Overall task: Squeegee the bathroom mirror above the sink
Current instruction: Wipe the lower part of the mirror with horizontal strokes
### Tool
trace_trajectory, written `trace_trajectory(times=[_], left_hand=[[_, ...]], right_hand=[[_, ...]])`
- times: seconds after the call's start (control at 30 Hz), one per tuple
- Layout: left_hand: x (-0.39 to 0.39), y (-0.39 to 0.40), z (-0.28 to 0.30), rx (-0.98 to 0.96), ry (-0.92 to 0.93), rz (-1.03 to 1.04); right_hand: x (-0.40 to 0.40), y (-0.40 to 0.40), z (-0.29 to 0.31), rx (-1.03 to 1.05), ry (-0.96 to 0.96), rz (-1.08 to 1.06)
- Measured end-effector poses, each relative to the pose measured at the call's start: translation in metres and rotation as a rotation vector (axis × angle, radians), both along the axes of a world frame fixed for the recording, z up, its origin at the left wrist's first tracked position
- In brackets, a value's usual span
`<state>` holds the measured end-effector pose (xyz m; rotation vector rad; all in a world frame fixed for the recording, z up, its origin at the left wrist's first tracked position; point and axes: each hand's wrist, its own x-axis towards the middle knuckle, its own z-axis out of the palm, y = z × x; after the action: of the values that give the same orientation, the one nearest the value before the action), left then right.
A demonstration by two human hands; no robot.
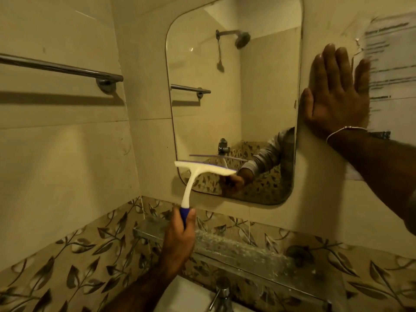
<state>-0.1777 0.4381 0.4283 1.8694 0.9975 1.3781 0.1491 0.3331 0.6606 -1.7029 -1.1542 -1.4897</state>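
A rounded-corner mirror (258, 91) hangs on the cream tiled wall above the sink (186, 296). My left hand (180, 239) grips the blue handle of a white squeegee (198, 174). Its blade lies across the mirror's lower left part, near the bottom edge. My right hand (337, 93) presses flat on the wall just right of the mirror, fingers straight and pointing up. The mirror reflects the squeegee, a sleeve, a shower head and a towel bar.
A chrome towel bar (63, 68) runs along the left wall. A glass shelf (236, 244) sits under the mirror, above a chrome tap (221, 293). A printed paper notice (391, 64) is stuck to the wall at the right. Leaf-pattern tiles line the lower wall.
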Motion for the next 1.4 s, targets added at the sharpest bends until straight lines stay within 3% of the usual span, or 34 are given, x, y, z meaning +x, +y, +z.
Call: trace_trajectory(times=[0.3, 0.53, 1.1, 1.4], left_hand=[[0.040, 0.020, 0.140, 0.272, -0.154, -0.034], [0.062, 0.044, 0.218, 0.289, -0.260, -0.009], [0.096, 0.034, 0.307, 0.332, -0.387, -0.071], [0.118, 0.029, 0.318, 0.259, -0.403, -0.140]], right_hand=[[0.002, 0.002, 0.001, 0.011, -0.015, -0.015], [0.004, 0.004, 0.000, 0.026, -0.027, -0.025], [0.008, 0.007, 0.000, 0.067, -0.057, -0.038], [0.007, 0.007, 0.000, 0.051, -0.047, -0.058]])
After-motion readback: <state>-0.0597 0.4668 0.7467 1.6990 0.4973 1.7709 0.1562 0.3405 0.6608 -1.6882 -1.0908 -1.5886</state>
